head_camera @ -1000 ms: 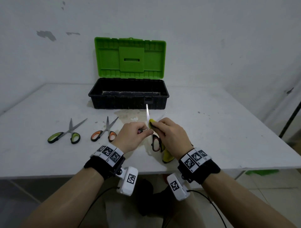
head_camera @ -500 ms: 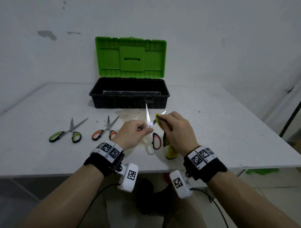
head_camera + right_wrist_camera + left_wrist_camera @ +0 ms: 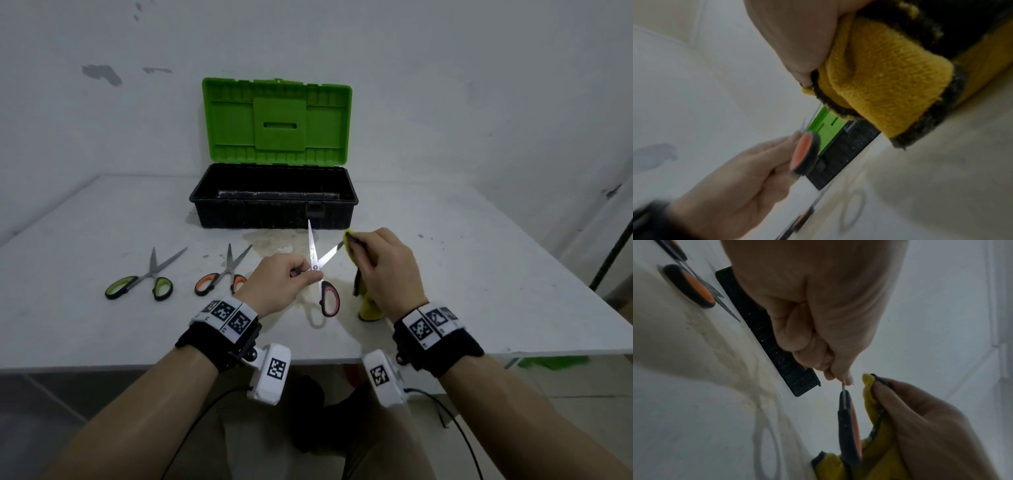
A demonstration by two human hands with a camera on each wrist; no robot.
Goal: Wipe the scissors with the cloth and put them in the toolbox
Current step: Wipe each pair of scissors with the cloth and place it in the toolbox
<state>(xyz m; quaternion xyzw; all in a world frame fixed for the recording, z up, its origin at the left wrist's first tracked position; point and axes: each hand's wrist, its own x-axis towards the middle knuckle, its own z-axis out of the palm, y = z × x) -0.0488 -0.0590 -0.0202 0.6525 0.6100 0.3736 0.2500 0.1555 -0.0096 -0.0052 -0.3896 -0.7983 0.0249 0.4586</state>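
Observation:
My left hand (image 3: pixel 284 282) grips the red-handled scissors (image 3: pixel 320 270) near the pivot, holding them above the table with blades spread; one red loop (image 3: pixel 851 431) hangs down. My right hand (image 3: pixel 380 270) pinches the yellow cloth (image 3: pixel 351 240) around the tip of the right blade; the rest of the cloth (image 3: pixel 879 73) droops to the table. The toolbox (image 3: pixel 274 202) stands open behind, black tray with the green lid upright.
Two more scissors lie on the white table (image 3: pixel 479 291) at the left: a green-handled pair (image 3: pixel 144 279) and an orange-handled pair (image 3: pixel 222 274). A stained patch marks the table in front of the toolbox. The table's front edge runs just under my wrists.
My right hand has slid the cloth outward along the right blade from the pivot to its tip. The blades have spread wider. My left hand has kept its grip.

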